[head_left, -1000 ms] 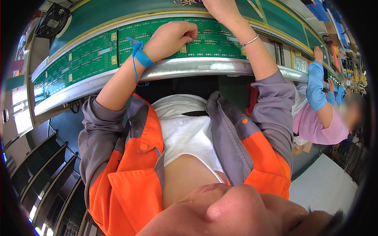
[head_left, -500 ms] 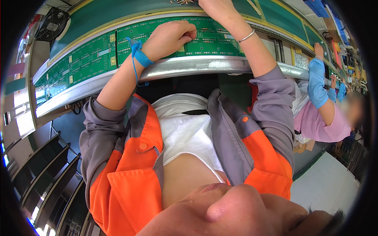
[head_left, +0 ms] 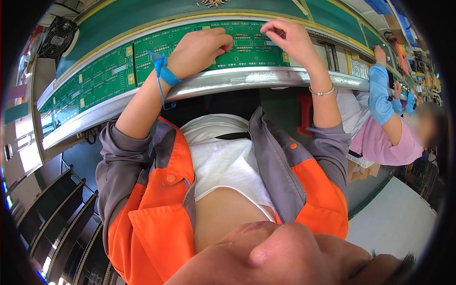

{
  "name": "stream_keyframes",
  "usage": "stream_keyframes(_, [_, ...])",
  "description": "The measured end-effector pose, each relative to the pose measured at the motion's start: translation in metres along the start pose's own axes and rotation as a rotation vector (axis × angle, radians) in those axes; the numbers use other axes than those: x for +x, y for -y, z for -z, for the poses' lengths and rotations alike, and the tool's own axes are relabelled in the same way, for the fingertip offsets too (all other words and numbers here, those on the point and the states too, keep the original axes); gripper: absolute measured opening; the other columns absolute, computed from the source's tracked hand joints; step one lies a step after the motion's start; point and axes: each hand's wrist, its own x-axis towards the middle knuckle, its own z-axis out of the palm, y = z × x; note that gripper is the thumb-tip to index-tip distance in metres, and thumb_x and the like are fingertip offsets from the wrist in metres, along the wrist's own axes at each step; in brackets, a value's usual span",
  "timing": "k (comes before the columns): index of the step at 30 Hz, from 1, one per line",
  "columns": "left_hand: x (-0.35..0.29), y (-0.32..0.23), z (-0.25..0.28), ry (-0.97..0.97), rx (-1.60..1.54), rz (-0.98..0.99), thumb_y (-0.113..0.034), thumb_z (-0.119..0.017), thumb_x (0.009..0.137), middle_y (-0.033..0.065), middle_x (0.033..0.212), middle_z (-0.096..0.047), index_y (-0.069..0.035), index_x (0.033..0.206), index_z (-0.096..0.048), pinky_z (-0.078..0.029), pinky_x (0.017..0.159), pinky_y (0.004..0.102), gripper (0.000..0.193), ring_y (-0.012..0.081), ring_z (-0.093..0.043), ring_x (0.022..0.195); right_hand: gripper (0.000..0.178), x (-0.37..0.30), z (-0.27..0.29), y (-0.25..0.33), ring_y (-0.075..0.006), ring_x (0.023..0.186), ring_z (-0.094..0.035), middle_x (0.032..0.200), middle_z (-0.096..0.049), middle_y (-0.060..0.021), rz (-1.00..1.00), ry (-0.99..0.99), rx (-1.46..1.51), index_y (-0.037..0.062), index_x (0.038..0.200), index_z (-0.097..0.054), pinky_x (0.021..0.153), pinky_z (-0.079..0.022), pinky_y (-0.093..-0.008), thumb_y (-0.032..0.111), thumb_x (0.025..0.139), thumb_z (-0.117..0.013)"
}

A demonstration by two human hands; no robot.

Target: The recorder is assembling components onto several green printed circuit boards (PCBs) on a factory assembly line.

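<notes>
Green circuit boards (head_left: pixel 247 58) lie end to end along a metal rail at the far side, with small parts fitted on them. Over the middle board rests my left hand (head_left: pixel 200 48), a blue strap round its wrist; its fingers are curled together, and anything inside them is hidden. My right hand (head_left: pixel 290 40) is above the right end of that board, thumb and fingertips drawn into a pinch. What the pinch holds, if anything, is too small to make out. Beyond the boards lies a pile of small tan leaded components (head_left: pixel 212 3) on the green surface.
The silver front rail (head_left: pixel 228 78) runs between me and the boards. A black fan (head_left: pixel 58 37) stands at the far left. Black slotted racks (head_left: pixel 52 213) are at lower left. A co-worker in pink with blue sleeves (head_left: pixel 380 95) works at the right.
My right hand has come back from the component pile to above the board's right end. My left hand stays over the board, nearly in place.
</notes>
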Motion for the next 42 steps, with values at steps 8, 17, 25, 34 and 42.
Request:
stream_keyframes(8, [-0.030,-0.030,0.015,-0.121,0.058,0.089,-0.010,-0.071,0.089,0.0106,0.104,-0.063,-0.008,0.109,-0.064,-0.053,0.079,0.0445,0.021,0.0340,-0.065,0.098,0.010,-0.034,-0.011,0.010,-0.0191,0.074,-0.065,0.083,-0.067,-0.0068,-0.034,0.042,-0.023,0.0027,0.099,-0.065,0.068,-0.053,-0.0313,0.003,0.092,-0.071])
stream_keyframes(17, [-0.118,-0.048,0.022,-0.167,0.694,0.512,-0.023,-0.071,0.095,0.0196,0.135,-0.066,-0.005,0.129,-0.065,-0.047,0.105,0.0490,0.039,0.0374,-0.059,0.127,0.010,-0.039,-0.006,0.008,-0.0268,0.089,-0.069,0.095,-0.069,-0.0062,-0.006,-0.049,-0.072,0.0052,0.104,-0.071,0.082,-0.054,-0.0336,0.008,0.095,-0.070])
stream_keyframes(25, [-0.121,-0.042,0.017,-0.195,0.674,0.528,-0.027,-0.068,0.098,0.0212,0.134,-0.067,-0.004,0.130,-0.065,-0.048,0.105,0.0485,0.039,0.0387,-0.061,0.126,0.012,-0.037,-0.018,0.007,-0.0181,0.079,-0.068,0.092,-0.073,-0.0071,-0.061,-0.055,0.040,0.0036,0.104,-0.072,0.075,-0.054,-0.0298,0.007,0.093,-0.073])
stream_keyframes(34, [-0.123,-0.043,0.019,-0.186,0.665,0.534,-0.029,-0.067,0.099,0.0209,0.135,-0.067,-0.004,0.127,-0.066,-0.048,0.106,0.0480,0.038,0.0380,-0.061,0.127,0.013,-0.034,-0.022,0.011,-0.0146,0.078,-0.067,0.089,-0.073,-0.0044,-0.153,-0.060,0.086,0.0044,0.105,-0.069,0.075,-0.054,-0.0280,0.007,0.093,-0.074])
stream_keyframes(42, [-0.123,-0.044,0.020,-0.194,0.667,0.535,-0.029,-0.068,0.098,0.0202,0.135,-0.067,-0.004,0.127,-0.067,-0.049,0.106,0.0478,0.039,0.0374,-0.062,0.127,0.013,-0.035,-0.024,0.012,-0.0237,0.085,-0.070,0.093,-0.071,-0.0040,0.220,-0.103,-0.240,0.0089,0.102,-0.073,0.072,-0.056,-0.0334,0.010,0.089,-0.074])
